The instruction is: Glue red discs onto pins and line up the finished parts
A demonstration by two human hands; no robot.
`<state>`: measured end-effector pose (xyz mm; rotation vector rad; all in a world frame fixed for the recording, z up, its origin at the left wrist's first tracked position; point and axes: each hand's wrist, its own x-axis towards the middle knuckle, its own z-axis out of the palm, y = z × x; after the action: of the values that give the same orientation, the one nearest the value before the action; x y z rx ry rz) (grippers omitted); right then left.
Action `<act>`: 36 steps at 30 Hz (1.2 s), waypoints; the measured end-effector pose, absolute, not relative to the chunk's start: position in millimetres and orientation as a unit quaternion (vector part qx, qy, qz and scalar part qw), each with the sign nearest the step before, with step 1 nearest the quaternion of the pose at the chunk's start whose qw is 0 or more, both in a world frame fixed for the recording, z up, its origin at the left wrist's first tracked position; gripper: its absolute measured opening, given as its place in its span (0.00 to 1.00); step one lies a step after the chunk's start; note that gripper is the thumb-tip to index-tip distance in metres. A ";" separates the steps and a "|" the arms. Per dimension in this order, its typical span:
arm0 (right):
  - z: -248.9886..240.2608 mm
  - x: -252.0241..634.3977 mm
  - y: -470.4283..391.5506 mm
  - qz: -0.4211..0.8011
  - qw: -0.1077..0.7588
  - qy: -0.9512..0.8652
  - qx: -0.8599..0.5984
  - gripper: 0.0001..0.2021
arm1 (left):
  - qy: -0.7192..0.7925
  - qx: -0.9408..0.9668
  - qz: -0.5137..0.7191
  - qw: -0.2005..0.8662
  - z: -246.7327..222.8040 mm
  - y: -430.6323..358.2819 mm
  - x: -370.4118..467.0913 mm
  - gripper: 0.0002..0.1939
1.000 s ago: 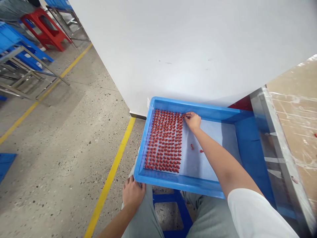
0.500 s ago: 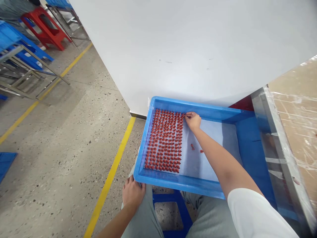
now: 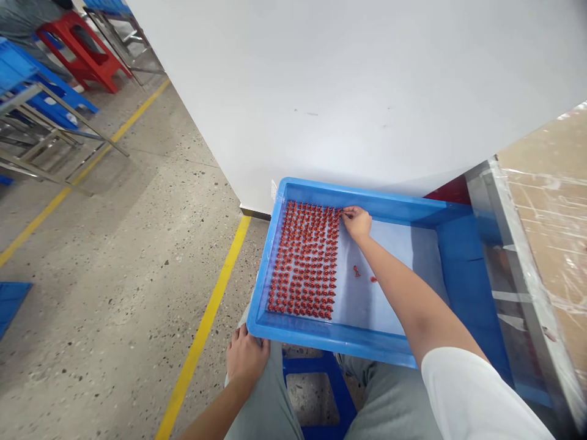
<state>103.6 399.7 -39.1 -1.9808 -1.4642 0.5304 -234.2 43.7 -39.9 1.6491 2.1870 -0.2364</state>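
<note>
At far edge of blue tray [image 3: 321,339]: right hand [image 3: 356,223], fingers pinched on small red part at top-right corner of red parts grid [image 3: 305,263]. Left hand [image 3: 246,357] flat, open, resting on knee, touching tray's near corner. Two loose red bits [image 3: 356,271] nearby.

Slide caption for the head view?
Right hand at the far end of red parts in a blue tray; left hand on lap.

White short sleeve [image 3: 468,391], grey trousers [image 3: 394,409], bare forearms.
</note>
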 end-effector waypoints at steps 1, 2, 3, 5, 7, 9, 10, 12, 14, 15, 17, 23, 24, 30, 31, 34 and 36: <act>-38.6 103.3 399.9 0.202 0.304 -0.555 -0.748 0.08 | 0.780 0.588 -0.087 0.195 -39.7 43.9 -234.0 0.19; -37.8 103.1 400.1 0.204 0.301 -0.557 -0.747 0.08 | 0.780 0.587 -0.089 0.196 -39.4 44.1 -233.9 0.19; -36.7 103.0 400.2 0.206 0.296 -0.560 -0.746 0.08 | 0.780 0.587 -0.092 0.197 -39.2 44.4 -233.8 0.19; -32.8 104.2 399.5 0.207 0.285 -0.569 -0.744 0.08 | 0.782 0.584 -0.096 0.197 -38.4 45.3 -233.6 0.19; -26.5 108.8 395.8 0.202 0.269 -0.579 -0.743 0.09 | 0.782 0.583 -0.099 0.197 -37.1 46.5 -233.3 0.19; -17.1 117.6 387.1 0.193 0.247 -0.590 -0.745 0.10 | 0.780 0.584 -0.102 0.197 -35.4 47.4 -233.1 0.19; -11.4 123.3 380.6 0.187 0.232 -0.595 -0.746 0.11 | 0.780 0.585 -0.102 0.197 -34.5 47.7 -233.1 0.20; 1.4 135.4 363.2 0.183 0.192 -0.611 -0.746 0.12 | 0.778 0.589 -0.100 0.194 -33.0 48.0 -233.1 0.21; 13.9 145.7 341.5 0.197 0.136 -0.633 -0.736 0.12 | 0.776 0.594 -0.098 0.190 -32.4 47.8 -233.2 0.21; 19.0 149.1 330.0 0.211 0.102 -0.646 -0.726 0.12 | 0.775 0.595 -0.098 0.188 -32.4 47.6 -233.2 0.21; 25.8 151.5 307.5 0.243 0.033 -0.669 -0.701 0.12 | 0.775 0.596 -0.099 0.185 -33.1 46.7 -233.4 0.19; 18.1 133.5 261.3 0.237 -0.091 -0.670 -0.698 0.10 | 0.779 0.594 -0.085 0.184 -33.2 41.1 -236.0 0.18; 15.6 130.2 257.2 0.231 -0.097 -0.667 -0.701 0.10 | 0.780 0.592 -0.083 0.185 -32.6 40.3 -236.8 0.19; 11.5 120.7 238.8 0.249 -0.078 -0.655 -0.709 0.12 | 0.790 0.574 -0.075 0.202 -29.3 39.1 -239.7 0.20; 12.1 120.2 235.4 0.258 -0.068 -0.655 -0.707 0.12 | 0.790 0.574 -0.076 0.202 -29.4 39.3 -239.4 0.21; 13.1 120.4 225.0 0.279 -0.035 -0.654 -0.702 0.12 | 0.790 0.574 -0.075 0.202 -30.1 40.1 -237.9 0.21; 12.9 122.4 218.7 0.290 -0.012 -0.650 -0.702 0.11 | 0.789 0.575 -0.073 0.203 -30.2 40.5 -236.8 0.21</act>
<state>122.4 218.7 12.9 -2.2227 -2.0588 0.9165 -236.8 40.5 -30.2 1.6053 2.2022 -0.2043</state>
